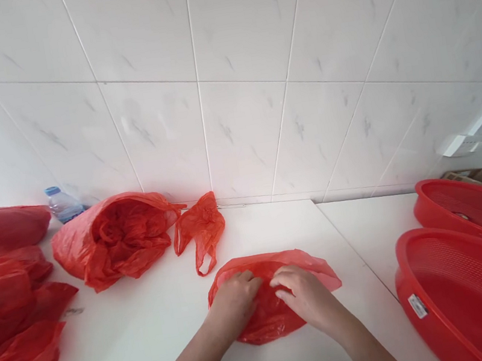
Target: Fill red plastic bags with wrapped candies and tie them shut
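Observation:
A thin red plastic bag (273, 328) lies spread on the white table in front of me, its mouth facing up. My left hand (236, 297) reaches into the left side of the mouth, fingers curled down and closed on the film. Across from it, my right hand (302, 293) is at the right side of the same bag. Its fingers are bent, with a gap between thumb and forefinger, and nothing shows in them. Just behind lies a small crumpled red carrier bag (205, 229) with loop handles.
A large red bag (78, 249) stuffed with red film stands at the back left, beside a plastic bottle (62, 204). More red bags (8, 303) are heaped along the left edge. Two red plastic baskets (407, 276) stand at the right. A tiled wall (242, 131) closes off the back.

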`<act>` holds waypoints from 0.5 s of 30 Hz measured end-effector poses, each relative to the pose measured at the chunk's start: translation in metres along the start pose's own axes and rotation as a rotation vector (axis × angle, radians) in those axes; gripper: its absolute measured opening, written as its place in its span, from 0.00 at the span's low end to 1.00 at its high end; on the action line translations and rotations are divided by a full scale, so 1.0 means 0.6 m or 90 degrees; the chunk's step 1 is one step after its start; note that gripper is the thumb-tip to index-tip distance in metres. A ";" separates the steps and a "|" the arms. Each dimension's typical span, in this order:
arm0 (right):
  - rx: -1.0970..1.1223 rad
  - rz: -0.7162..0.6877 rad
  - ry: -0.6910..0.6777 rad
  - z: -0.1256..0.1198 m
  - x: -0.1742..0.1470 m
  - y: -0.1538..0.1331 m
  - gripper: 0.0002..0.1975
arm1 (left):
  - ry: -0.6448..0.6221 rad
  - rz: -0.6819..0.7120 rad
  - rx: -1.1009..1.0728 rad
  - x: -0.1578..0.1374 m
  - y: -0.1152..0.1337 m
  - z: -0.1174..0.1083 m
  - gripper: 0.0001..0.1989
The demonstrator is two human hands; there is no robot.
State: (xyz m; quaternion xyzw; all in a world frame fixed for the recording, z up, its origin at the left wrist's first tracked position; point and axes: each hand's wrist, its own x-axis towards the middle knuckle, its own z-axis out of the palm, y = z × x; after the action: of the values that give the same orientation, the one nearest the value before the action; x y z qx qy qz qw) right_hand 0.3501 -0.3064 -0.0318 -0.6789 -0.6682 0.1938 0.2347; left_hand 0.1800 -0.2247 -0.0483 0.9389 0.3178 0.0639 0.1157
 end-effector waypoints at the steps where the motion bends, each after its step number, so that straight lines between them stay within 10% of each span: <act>1: -0.011 -0.006 -0.022 0.005 0.000 0.006 0.14 | 0.000 -0.004 0.001 -0.001 -0.002 0.002 0.11; 8: 0.031 0.071 -0.102 0.005 -0.010 0.028 0.17 | 0.032 -0.042 0.012 -0.002 -0.022 -0.005 0.21; 15: 0.076 -0.015 0.067 -0.002 0.006 0.005 0.15 | 0.019 0.075 -0.013 -0.007 0.018 -0.023 0.11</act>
State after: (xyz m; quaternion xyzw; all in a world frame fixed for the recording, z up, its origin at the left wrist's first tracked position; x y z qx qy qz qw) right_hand 0.3536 -0.3028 -0.0324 -0.6647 -0.6503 0.1949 0.3118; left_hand 0.1801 -0.2333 -0.0324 0.9537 0.2629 0.0876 0.1168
